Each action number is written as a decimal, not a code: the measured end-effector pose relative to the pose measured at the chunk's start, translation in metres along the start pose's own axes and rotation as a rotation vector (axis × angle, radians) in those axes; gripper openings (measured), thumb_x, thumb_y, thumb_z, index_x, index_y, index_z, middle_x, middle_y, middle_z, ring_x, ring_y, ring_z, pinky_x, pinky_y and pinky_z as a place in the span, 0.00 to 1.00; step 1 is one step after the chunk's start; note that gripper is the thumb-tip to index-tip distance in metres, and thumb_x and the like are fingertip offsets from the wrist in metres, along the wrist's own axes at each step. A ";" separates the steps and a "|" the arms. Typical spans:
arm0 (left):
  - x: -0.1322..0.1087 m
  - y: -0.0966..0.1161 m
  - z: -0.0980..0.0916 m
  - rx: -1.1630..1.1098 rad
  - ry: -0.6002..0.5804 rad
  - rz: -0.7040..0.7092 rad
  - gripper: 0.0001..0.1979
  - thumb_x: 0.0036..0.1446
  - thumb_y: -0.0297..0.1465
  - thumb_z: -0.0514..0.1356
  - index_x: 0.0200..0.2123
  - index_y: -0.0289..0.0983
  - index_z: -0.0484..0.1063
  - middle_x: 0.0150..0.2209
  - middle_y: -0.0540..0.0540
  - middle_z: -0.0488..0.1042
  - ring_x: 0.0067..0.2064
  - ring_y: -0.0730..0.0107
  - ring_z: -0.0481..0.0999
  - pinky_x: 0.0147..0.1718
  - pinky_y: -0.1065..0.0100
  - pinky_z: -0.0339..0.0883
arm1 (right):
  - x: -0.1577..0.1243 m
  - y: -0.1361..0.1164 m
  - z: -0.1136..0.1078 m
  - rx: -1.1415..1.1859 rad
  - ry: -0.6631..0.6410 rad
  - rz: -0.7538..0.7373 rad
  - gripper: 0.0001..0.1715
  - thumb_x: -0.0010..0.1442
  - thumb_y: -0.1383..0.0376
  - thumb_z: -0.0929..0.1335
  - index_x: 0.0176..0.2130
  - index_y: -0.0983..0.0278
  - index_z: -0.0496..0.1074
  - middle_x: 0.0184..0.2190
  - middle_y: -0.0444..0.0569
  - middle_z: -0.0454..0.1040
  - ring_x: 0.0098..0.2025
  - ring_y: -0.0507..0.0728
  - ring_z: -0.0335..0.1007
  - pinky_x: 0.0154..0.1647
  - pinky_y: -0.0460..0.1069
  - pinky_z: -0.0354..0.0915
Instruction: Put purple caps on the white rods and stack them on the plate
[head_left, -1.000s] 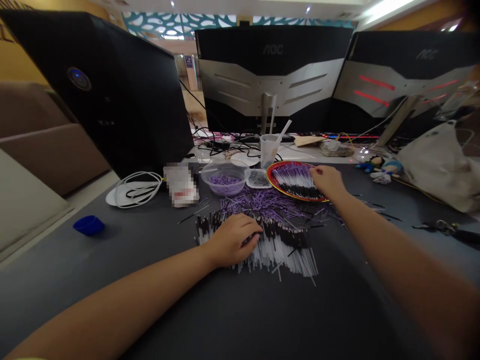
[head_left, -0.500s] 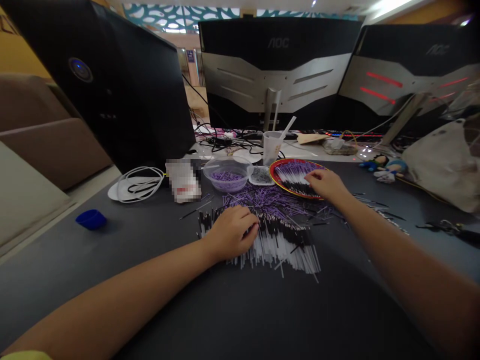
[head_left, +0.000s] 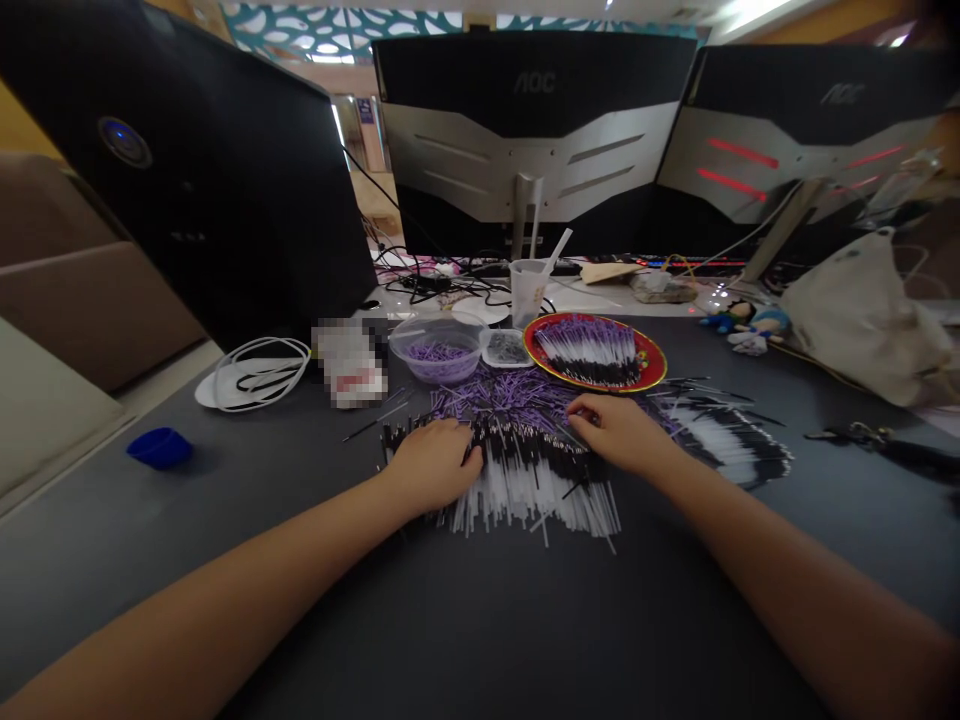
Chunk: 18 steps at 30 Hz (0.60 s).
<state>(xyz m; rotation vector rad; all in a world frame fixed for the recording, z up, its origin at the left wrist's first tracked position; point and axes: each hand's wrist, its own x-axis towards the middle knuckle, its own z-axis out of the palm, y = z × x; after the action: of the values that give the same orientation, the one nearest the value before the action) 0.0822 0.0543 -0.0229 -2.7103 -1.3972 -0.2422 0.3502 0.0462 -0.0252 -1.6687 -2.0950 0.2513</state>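
My left hand (head_left: 433, 465) lies over the left end of a wide pile of black-and-white sticks (head_left: 540, 490), its fingers among them. My right hand (head_left: 615, 432) rests with curled fingers on the pile's upper edge. Beyond both hands spreads a loose heap of purple sticks (head_left: 502, 395). A red plate with a gold rim (head_left: 657, 350) holds a neat bundle of sticks, out of reach of my fingers. Right of my right wrist lies a second fan of black-and-white sticks (head_left: 727, 440). A clear bowl (head_left: 435, 350) contains purple pieces.
A small tray of dark pieces (head_left: 506, 348) adjoins the bowl. Behind stand a plastic cup with a straw (head_left: 529, 290), cables, and monitors (head_left: 532, 130). A black computer case (head_left: 187, 180) rises left. A white bag (head_left: 855, 325), scissors (head_left: 877, 440) and a blue cup (head_left: 160, 449) lie about.
My right hand has moved off the red plate, down onto the pile, uncovering the plate and a fan of sticks. My left hand has shifted slightly left.
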 end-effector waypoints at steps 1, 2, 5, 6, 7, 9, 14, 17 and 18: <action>0.000 0.001 0.000 -0.012 -0.003 -0.007 0.13 0.57 0.34 0.50 0.24 0.36 0.65 0.26 0.45 0.68 0.30 0.64 0.70 0.31 0.64 0.65 | 0.001 0.002 0.001 -0.002 -0.005 -0.015 0.13 0.58 0.62 0.62 0.38 0.63 0.73 0.30 0.47 0.75 0.30 0.54 0.68 0.31 0.47 0.60; 0.001 0.001 0.000 -0.025 -0.007 -0.013 0.13 0.57 0.34 0.50 0.23 0.36 0.65 0.25 0.45 0.68 0.29 0.64 0.70 0.30 0.64 0.65 | 0.002 0.003 0.002 -0.007 -0.013 -0.031 0.12 0.58 0.62 0.63 0.38 0.63 0.73 0.31 0.48 0.75 0.31 0.54 0.69 0.31 0.47 0.60; 0.001 0.001 0.002 -0.047 -0.005 -0.019 0.12 0.57 0.32 0.49 0.23 0.36 0.65 0.26 0.45 0.68 0.29 0.64 0.70 0.31 0.64 0.65 | 0.003 0.004 0.004 -0.029 -0.036 -0.057 0.12 0.58 0.64 0.63 0.38 0.63 0.73 0.33 0.48 0.75 0.33 0.54 0.69 0.34 0.48 0.61; 0.001 0.001 0.003 -0.046 0.003 -0.017 0.12 0.57 0.32 0.49 0.24 0.36 0.66 0.26 0.45 0.68 0.30 0.64 0.70 0.32 0.64 0.65 | 0.004 0.005 0.005 -0.038 -0.037 -0.056 0.12 0.58 0.64 0.63 0.39 0.63 0.73 0.34 0.49 0.75 0.33 0.55 0.69 0.34 0.48 0.61; 0.001 0.000 0.004 -0.043 0.013 -0.012 0.12 0.57 0.32 0.49 0.24 0.36 0.66 0.26 0.44 0.69 0.30 0.64 0.70 0.32 0.64 0.65 | 0.004 0.006 0.005 -0.045 -0.035 -0.055 0.12 0.58 0.64 0.63 0.39 0.63 0.73 0.35 0.49 0.75 0.34 0.55 0.69 0.35 0.48 0.62; 0.001 0.000 0.006 -0.036 0.039 0.007 0.13 0.58 0.32 0.49 0.26 0.35 0.68 0.26 0.44 0.69 0.31 0.65 0.70 0.33 0.64 0.66 | 0.004 0.010 0.005 -0.051 -0.036 -0.063 0.11 0.57 0.65 0.62 0.38 0.63 0.73 0.35 0.50 0.75 0.34 0.55 0.69 0.36 0.49 0.62; -0.001 0.002 0.008 0.021 0.088 0.065 0.15 0.58 0.33 0.48 0.24 0.35 0.69 0.25 0.43 0.68 0.30 0.63 0.69 0.30 0.63 0.65 | 0.006 0.016 0.005 -0.065 -0.082 -0.074 0.07 0.56 0.66 0.63 0.33 0.63 0.71 0.30 0.49 0.73 0.32 0.55 0.67 0.34 0.49 0.61; -0.002 0.003 0.008 0.074 0.144 0.111 0.14 0.58 0.33 0.49 0.24 0.35 0.69 0.26 0.43 0.67 0.31 0.61 0.68 0.28 0.63 0.63 | 0.006 0.016 0.006 -0.084 -0.100 -0.059 0.06 0.56 0.66 0.63 0.32 0.63 0.69 0.28 0.48 0.71 0.31 0.54 0.66 0.33 0.48 0.60; -0.003 0.004 0.007 0.088 0.167 0.126 0.14 0.57 0.33 0.49 0.24 0.35 0.68 0.26 0.43 0.67 0.31 0.61 0.68 0.27 0.63 0.62 | 0.005 0.016 0.006 -0.093 -0.101 -0.059 0.05 0.56 0.66 0.62 0.32 0.63 0.68 0.29 0.48 0.71 0.31 0.54 0.66 0.33 0.48 0.60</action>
<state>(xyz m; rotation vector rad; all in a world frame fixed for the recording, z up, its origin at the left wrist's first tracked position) 0.0846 0.0511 -0.0304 -2.6257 -1.1600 -0.3785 0.3604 0.0559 -0.0357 -1.6759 -2.2584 0.2274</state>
